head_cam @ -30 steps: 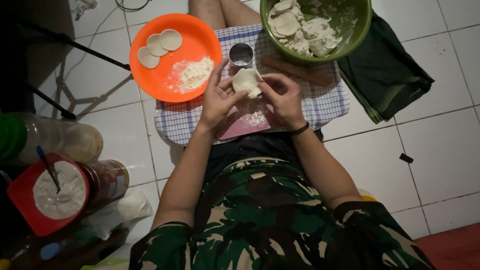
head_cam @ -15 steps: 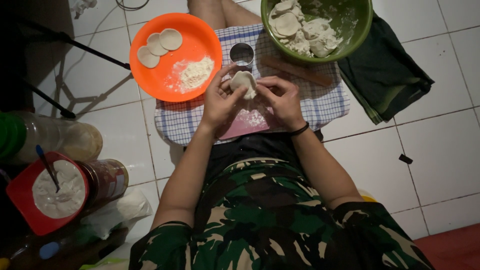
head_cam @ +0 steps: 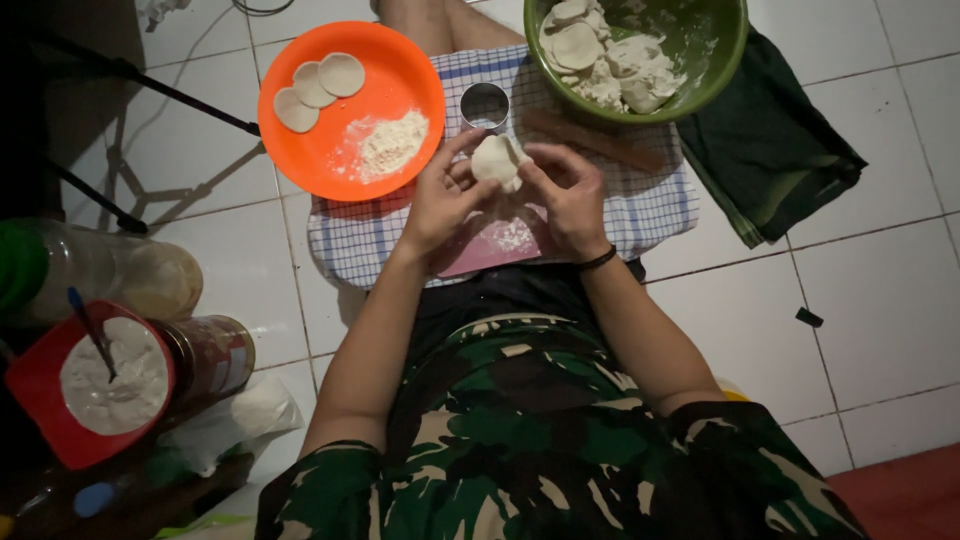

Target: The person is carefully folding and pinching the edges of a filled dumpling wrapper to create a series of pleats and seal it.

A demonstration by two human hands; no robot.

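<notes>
The dough (head_cam: pixel 498 160) sits between both hands above the checked cloth (head_cam: pixel 640 205). The left hand (head_cam: pixel 445 200) and right hand (head_cam: pixel 570 195) are together, fingertips pinched on the dough. A ring cutter (head_cam: pixel 485 105) lies just beyond it, between the orange plate (head_cam: pixel 400 70) and green bowl (head_cam: pixel 700 80).
</notes>
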